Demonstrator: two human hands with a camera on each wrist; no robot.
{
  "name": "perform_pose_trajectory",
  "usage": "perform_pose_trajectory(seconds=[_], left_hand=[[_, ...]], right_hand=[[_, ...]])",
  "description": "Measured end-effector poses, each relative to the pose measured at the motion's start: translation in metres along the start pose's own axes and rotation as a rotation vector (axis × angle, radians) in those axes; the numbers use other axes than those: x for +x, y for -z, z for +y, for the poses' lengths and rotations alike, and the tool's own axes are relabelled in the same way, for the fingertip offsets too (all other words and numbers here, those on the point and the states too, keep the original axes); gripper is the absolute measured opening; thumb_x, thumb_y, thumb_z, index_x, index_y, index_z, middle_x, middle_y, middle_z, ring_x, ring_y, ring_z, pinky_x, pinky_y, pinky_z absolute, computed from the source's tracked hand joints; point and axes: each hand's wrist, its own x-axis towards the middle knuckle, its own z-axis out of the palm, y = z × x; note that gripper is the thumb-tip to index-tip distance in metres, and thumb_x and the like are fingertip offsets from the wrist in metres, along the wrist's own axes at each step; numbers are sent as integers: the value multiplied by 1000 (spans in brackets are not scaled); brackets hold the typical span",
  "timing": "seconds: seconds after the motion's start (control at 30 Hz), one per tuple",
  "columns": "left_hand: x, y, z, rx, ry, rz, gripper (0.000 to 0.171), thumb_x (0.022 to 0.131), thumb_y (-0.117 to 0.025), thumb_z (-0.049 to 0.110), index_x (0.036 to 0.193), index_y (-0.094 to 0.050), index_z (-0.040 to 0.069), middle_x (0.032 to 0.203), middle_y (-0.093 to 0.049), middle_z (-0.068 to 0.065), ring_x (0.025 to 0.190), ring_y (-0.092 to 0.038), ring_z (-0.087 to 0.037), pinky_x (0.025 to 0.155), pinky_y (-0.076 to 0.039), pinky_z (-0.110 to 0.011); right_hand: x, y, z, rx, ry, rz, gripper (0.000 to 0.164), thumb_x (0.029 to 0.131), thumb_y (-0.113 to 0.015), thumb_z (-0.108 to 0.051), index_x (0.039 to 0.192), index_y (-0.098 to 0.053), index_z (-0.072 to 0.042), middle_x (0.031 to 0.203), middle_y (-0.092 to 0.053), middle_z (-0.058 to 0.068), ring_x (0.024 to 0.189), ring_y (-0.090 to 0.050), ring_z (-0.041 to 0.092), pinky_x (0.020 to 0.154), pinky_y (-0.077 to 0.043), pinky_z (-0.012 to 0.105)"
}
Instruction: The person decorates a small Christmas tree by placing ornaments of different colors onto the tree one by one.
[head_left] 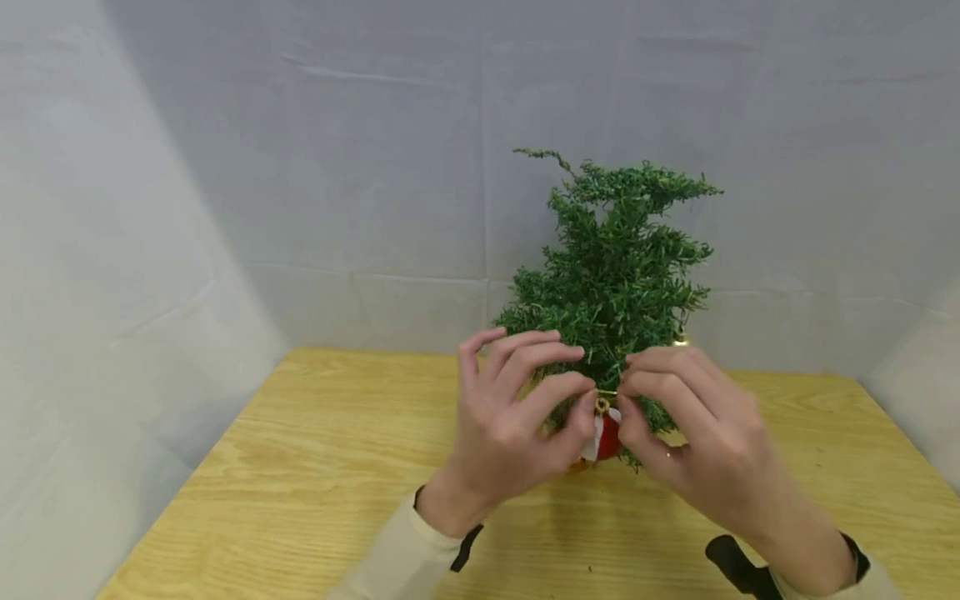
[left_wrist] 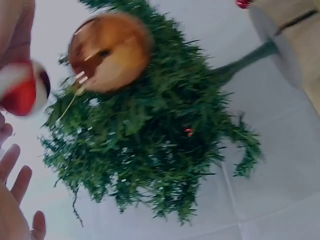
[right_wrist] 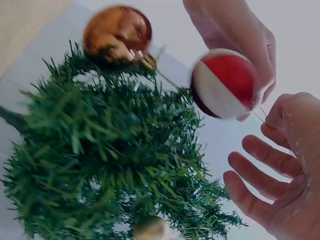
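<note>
Between my two hands hangs a red and white Christmas bauble (head_left: 609, 437) from a thin gold string (head_left: 607, 392). My left hand (head_left: 510, 417) pinches one side of the string between thumb and index finger, its other fingers spread. On the opposite side, my right hand (head_left: 712, 442) pinches the string in its thumb and index finger. Close behind stands a small green artificial Christmas tree (head_left: 615, 275), partly hidden by the hands. A shiny copper-coloured bauble (right_wrist: 117, 34) hangs on the tree, close to the red and white one in the right wrist view.
A small gold bauble (head_left: 680, 340) hangs on the tree's right side. The tree's trunk (left_wrist: 250, 56) shows in the left wrist view, with a bit of red bauble (left_wrist: 243, 3) near its base. A wooden table (head_left: 300, 475) lies below, and pale cloth (head_left: 360, 167) hangs behind.
</note>
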Motion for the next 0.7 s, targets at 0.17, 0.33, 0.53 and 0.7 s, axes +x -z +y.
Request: perform_pose_trajectory(seconds=[0.17, 0.33, 0.53, 0.7], left_hand=[[17, 5, -7, -79, 25, -5, 19, 97, -60, 23, 86, -74, 16, 107, -74, -5, 107, -67, -23, 95, -46, -48], [39, 8, -17, -117, 17, -15, 13, 94, -66, 21, 89, -75, 14, 108, -73, -6, 105, -66, -23, 94, -46, -46], [61, 5, -30, -153, 42, -46, 8, 91, -71, 18, 90, -76, 12, 108, -73, -7, 105, -66, -23, 97, -45, -46], [79, -1, -39, -154, 44, -58, 11, 93, -69, 19, 90, -76, 11, 107, -74, -8, 105, -67, -23, 97, -44, -46]], right_hand=[[14, -1, 7, -3, 13, 57, 34, 103, -55, -22, 82, -69, 0, 85, -70, 14, 83, -67, 32, 79, -54, 36], [29, 0, 15, -15, -1, 107, 33, 102, -56, -21, 84, -70, 2, 86, -70, 18, 84, -65, 37, 81, -52, 39], [46, 2, 28, -50, -9, 100, 36, 104, -55, -24, 88, -70, 4, 92, -69, 21, 85, -61, 38, 75, -48, 42], [58, 2, 38, -92, -37, 115, 34, 103, -56, -22, 90, -70, 6, 94, -67, 23, 88, -58, 42, 80, -47, 46]])
